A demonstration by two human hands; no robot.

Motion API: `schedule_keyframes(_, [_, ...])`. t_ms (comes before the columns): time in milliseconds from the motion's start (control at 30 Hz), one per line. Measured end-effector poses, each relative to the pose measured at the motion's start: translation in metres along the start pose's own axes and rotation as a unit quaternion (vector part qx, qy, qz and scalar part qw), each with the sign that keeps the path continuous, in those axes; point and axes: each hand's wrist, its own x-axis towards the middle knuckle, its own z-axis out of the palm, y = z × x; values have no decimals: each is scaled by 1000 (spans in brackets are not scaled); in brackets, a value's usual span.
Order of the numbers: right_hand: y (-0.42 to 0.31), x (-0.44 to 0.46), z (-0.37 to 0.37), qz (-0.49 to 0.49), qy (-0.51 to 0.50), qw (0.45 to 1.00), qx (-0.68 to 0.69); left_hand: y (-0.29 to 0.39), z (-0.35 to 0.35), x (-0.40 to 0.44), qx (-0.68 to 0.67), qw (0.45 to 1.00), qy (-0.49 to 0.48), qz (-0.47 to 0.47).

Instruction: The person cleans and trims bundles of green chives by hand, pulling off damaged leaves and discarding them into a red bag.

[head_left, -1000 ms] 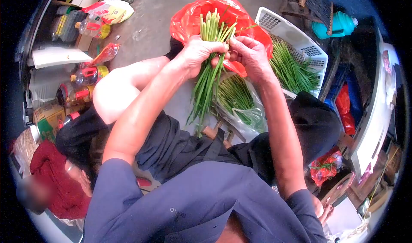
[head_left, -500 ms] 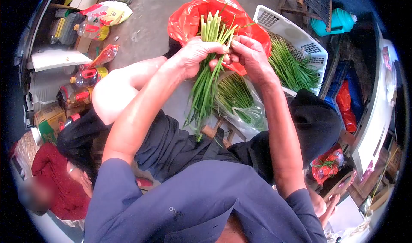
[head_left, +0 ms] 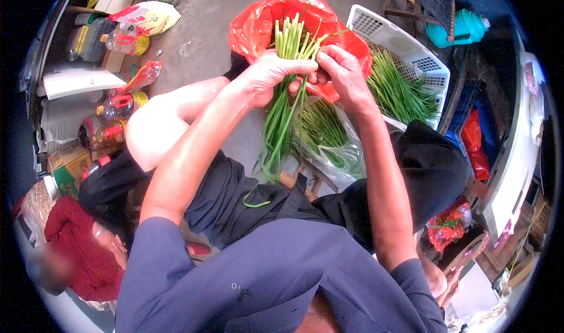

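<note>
My left hand [head_left: 275,77] is closed around a bunch of garlic chives [head_left: 289,40], with the pale stalk ends pointing up and the long green leaves hanging toward my lap. Close beside it, my right hand [head_left: 345,77] pinches at a chive stalk by the edge of the bunch; its fingertips partly hide the stalk. Behind the bunch, a red plastic bag [head_left: 252,27] gapes wide. Below my hands, more chives [head_left: 322,124] lie in a clear plastic bag [head_left: 352,151]. One loose leaf [head_left: 256,203] rests on my dark trousers.
To the right, a white plastic basket [head_left: 432,68] holds more chives [head_left: 399,92]. A teal jug [head_left: 461,28] and a wooden chair [head_left: 432,4] stand beyond it. Bottles [head_left: 123,105] line the left side. Another person in a dark red top [head_left: 76,239] sits at lower left.
A loose leaf has dropped onto my trousers. My left thumb has extended toward my right fingers, and the hanging leaves have shifted slightly. Both hands stay close together.
</note>
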Motion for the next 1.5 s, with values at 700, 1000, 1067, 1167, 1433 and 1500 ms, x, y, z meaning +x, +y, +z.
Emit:
schedule_keyframes(700, [19,17,-16,-23,250,962,109,-3,-4,3,27,998,62,-4])
schedule_keyframes(1000, [12,8,4,61,147,986,36,-4,-1,3,11,997,78,18])
schedule_keyframes(1067, [14,7,11,38,114,992,34,-6,-3,5,2,997,78,20])
schedule_keyframes(1167, [9,2,16,41,72,995,54,-8,-3,6,1,997,77,20])
schedule_keyframes(1433, [7,0,23,20,69,997,16,-13,-9,10,14,998,61,15])
schedule_keyframes(1500, [8,0,19,14,59,998,2,-15,-10,11,8,998,62,0])
